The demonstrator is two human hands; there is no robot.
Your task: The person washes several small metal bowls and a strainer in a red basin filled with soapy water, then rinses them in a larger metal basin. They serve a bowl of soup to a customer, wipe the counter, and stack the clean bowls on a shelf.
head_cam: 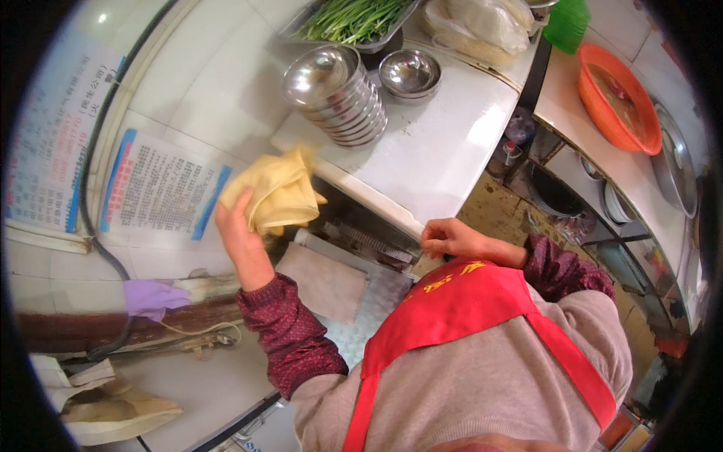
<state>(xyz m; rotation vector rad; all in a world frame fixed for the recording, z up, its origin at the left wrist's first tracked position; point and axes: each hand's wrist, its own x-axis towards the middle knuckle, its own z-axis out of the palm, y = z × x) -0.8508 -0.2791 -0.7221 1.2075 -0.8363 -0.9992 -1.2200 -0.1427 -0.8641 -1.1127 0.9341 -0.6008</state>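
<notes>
My left hand (242,229) grips a bunched yellow bundle (282,195), raised in front of the tiled wall by the white counter's left end. The bundle is soft and folded, partly blurred; whether it is a rubber glove or a cloth I cannot tell. My right hand (449,237) is loosely closed beside the near corner of the white counter (435,152), in front of my red apron (446,316). Nothing shows in its curled fingers, though their underside is hidden. A tall leaning stack of steel bowls (344,107) stands on the counter beyond the bundle.
Shallow steel bowls (409,73) and a tray of green stalks (356,22) are behind the stack. An orange basin (587,68) sits on the right-hand counter over open shelves. A purple glove (152,298) hangs beside a black hose (85,186) at left.
</notes>
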